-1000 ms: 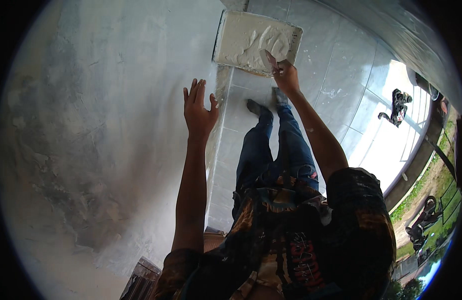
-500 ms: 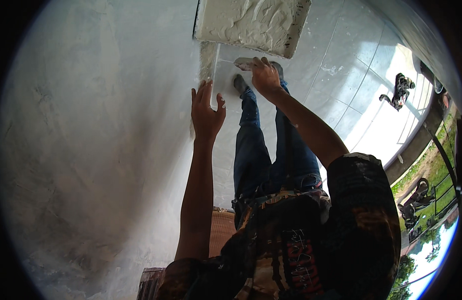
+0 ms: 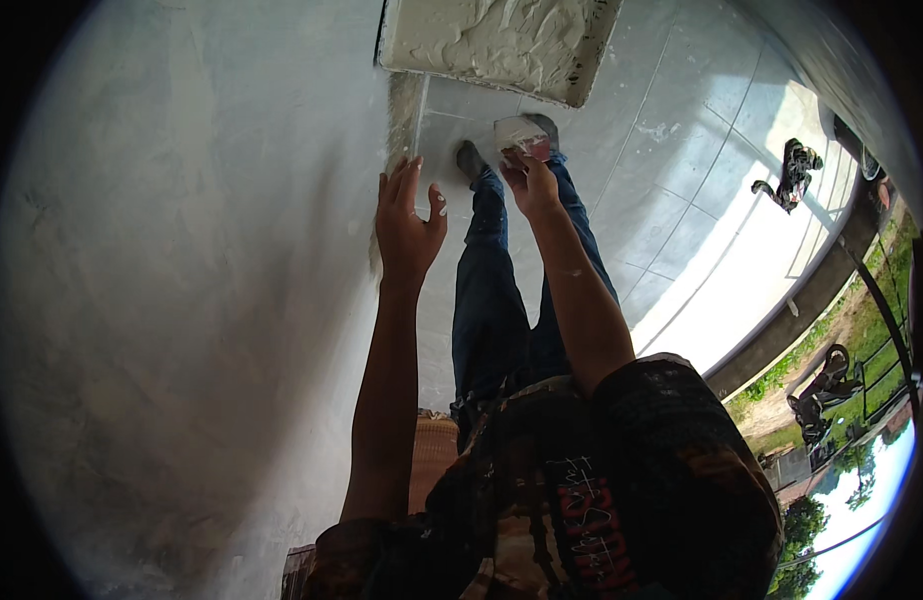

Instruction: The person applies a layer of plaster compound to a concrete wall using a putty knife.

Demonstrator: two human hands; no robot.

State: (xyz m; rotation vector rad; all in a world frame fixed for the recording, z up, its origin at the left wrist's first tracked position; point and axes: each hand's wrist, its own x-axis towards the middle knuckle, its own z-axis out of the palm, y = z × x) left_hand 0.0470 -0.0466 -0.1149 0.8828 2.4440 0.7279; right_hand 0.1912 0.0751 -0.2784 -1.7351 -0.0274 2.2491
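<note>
I see the left hand (image 3: pixel 407 215) spread flat, fingers apart, palm against the grey plastered wall (image 3: pixel 182 300) just below the tray's corner. Right hand (image 3: pixel 532 180) is pinched round a small putty knife (image 3: pixel 520 135) loaded w/ white plaster — blade sits just under the plaster tray (image 3: pixel 502 45), which is heaped w/ wet white mix. Tiled floor (image 3: pixel 682 200) lies beyond — legs in jeans below.

Both forearms are bare. The left hand (image 3: pixel 407 222) and right hand (image 3: pixel 533 183) carry white smears near the fingers. The shirt (image 3: pixel 582 490) is dark, short-sleeved and patterned, with red and white print. The jeans (image 3: pixel 502 300) are blue. The shoes (image 3: pixel 470 158) are dark.
</note>
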